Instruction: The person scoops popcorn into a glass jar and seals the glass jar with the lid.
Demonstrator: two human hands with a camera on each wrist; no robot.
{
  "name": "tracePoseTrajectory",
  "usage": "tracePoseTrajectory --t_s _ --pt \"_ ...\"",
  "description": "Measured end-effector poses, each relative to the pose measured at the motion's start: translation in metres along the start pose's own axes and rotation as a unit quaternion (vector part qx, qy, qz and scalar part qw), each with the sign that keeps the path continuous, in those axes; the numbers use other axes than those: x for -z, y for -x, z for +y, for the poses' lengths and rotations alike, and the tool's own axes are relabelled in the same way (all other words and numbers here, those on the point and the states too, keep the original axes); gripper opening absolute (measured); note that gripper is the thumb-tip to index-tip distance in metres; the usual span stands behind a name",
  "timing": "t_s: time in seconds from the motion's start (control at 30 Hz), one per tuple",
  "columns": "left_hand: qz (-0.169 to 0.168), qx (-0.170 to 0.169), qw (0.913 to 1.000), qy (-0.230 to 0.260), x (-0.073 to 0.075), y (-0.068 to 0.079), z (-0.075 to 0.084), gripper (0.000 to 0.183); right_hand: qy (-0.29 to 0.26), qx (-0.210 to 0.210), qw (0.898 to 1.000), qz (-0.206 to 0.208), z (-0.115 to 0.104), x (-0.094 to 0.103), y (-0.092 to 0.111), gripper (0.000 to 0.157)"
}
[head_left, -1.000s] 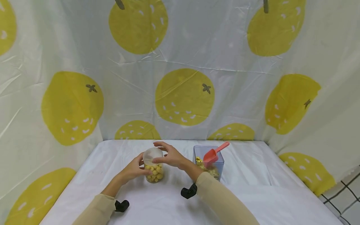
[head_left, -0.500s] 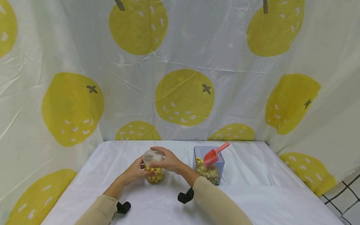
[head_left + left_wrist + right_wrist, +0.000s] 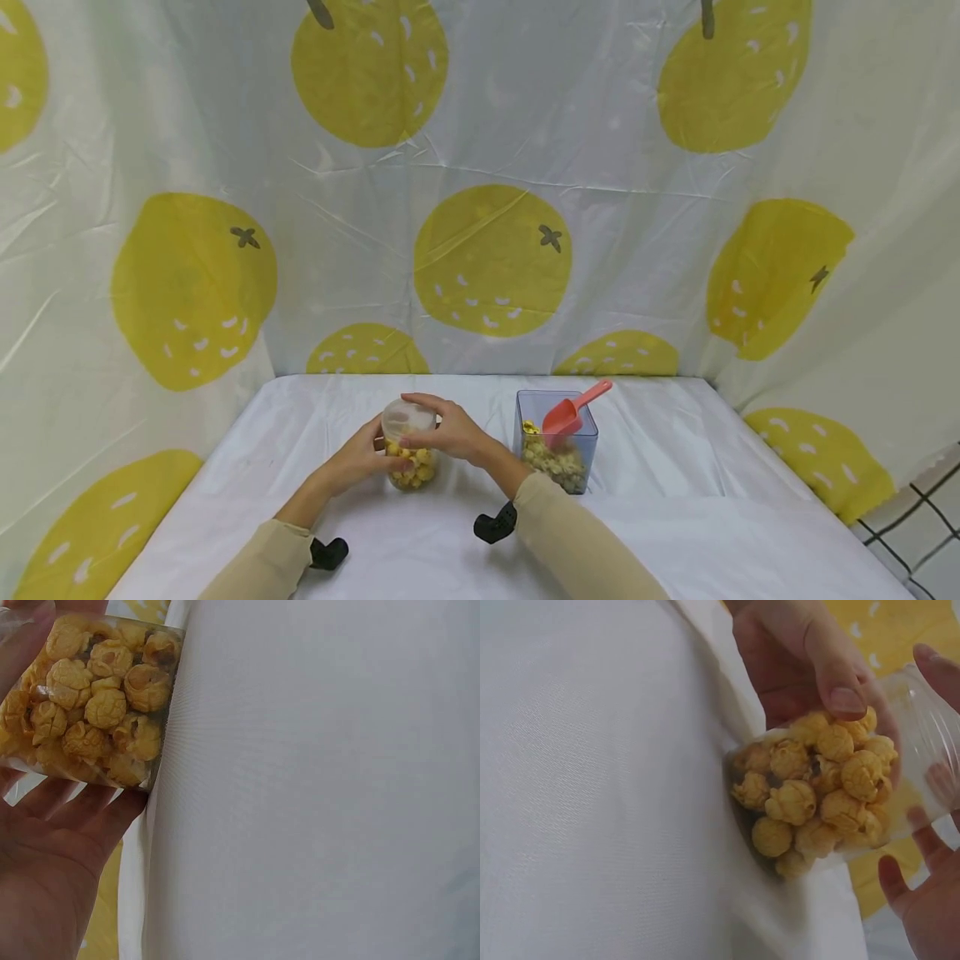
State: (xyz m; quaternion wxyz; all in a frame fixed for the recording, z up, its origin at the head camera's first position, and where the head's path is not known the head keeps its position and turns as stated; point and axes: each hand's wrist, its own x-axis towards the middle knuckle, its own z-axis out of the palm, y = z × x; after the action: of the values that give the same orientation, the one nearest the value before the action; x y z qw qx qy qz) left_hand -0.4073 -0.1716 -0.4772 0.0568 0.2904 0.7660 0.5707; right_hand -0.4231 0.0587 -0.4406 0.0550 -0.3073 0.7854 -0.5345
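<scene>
A clear round jar (image 3: 411,478), partly filled with yellow popcorn, stands upright on the cloth-covered table. My left hand (image 3: 354,461) grips its side, with the thumb across the front and the fingers behind. A translucent lid (image 3: 403,413) tops the jar. Around that lid curl the thumb and fingers of my right hand (image 3: 459,431). Close up in the left wrist view, the popcorn (image 3: 105,705) presses against the jar wall. In the right wrist view my right hand (image 3: 934,900) spans the jar's upper end, partly out of frame.
To the right of the jar stands a clear bluish square container (image 3: 592,454) holding popcorn (image 3: 555,463). A pink scoop (image 3: 564,415) leans in it, handle over the rim. A fruit-patterned curtain (image 3: 337,275) hangs behind the white tablecloth (image 3: 675,517).
My right hand has shifted slightly left and closed in around the lid, its fingers lower than a second ago. The jar stays put in my left hand. Little moves over the last half second.
</scene>
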Motion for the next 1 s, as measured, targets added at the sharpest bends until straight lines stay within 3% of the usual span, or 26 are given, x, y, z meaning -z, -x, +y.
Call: tracePoseTrajectory --t_s 0.33,0.7,1.0 --pt "-0.002 -0.014 0.9999 -0.008 0.001 -0.002 -0.001 0.078 0.084 0.008 0.996 -0.012 -0.005 0.007 -0.006 0.077" --pt "-0.002 -0.01 0.9999 -0.013 0.001 -0.001 -0.001 0.077 0.076 0.004 0.995 -0.065 -0.007 0.013 -0.007 0.075" --pt "-0.002 -0.011 0.9999 -0.011 0.001 -0.001 -0.001 0.08 0.084 -0.009 0.996 -0.005 -0.009 0.004 -0.005 0.076"
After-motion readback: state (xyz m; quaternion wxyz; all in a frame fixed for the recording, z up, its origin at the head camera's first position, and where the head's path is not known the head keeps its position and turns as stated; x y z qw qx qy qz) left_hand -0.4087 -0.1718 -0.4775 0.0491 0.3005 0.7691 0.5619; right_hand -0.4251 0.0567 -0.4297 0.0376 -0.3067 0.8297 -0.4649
